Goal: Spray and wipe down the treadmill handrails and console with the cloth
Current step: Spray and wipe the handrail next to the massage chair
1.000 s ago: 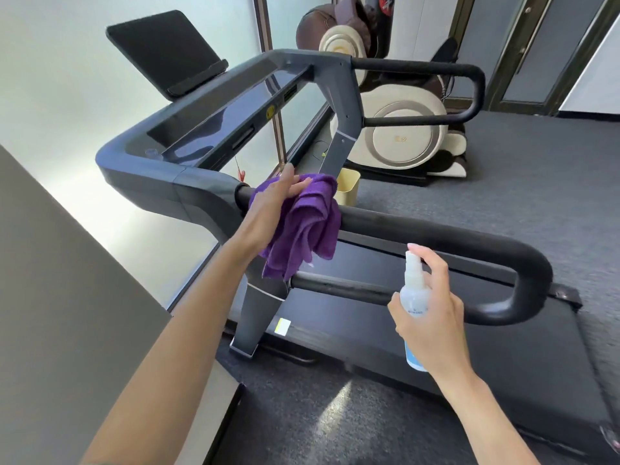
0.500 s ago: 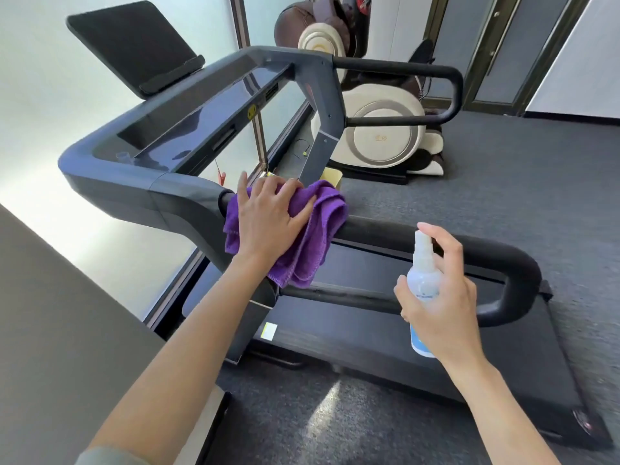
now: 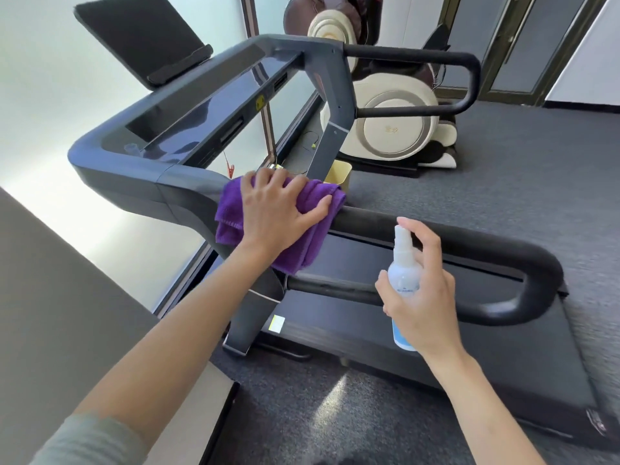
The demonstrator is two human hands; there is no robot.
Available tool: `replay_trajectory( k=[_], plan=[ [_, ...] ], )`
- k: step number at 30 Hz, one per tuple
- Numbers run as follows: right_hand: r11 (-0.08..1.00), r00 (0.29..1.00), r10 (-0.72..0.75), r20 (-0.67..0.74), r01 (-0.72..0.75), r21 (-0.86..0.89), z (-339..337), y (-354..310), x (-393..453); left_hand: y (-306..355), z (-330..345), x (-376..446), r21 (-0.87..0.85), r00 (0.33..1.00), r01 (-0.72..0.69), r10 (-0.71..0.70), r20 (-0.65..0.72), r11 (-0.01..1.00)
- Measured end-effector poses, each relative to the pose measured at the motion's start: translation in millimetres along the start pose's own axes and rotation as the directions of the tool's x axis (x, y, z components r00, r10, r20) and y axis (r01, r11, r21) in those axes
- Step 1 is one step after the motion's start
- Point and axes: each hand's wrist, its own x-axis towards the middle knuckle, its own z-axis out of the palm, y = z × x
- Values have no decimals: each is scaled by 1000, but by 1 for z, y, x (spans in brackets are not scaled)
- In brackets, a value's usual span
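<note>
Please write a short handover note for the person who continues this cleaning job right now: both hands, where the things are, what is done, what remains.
Left hand: spread flat on the purple cloth, pressing it over the near handrail where the rail joins the console.
Right hand: grips the spray bottle upright, forefinger over the nozzle, just in front of the near handrail.
Done: cannot be judged from surfaces; wiping is at the start of the near rail.
Left: probably the rest of this rail, the far handrail and the console top.
</note>
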Motion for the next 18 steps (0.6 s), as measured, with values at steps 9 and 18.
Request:
replay_trajectory(
  k=[9,18],
  plan=[
    [997,996,75,-52,-76,-28,-1,5,8,36,2,-1,-7,993,117,-117,-18,993],
    [996,984,42,-173,-54,-66,-34,11,-2,65,2,-1,-29,989,-117,120,90,993]
  ],
)
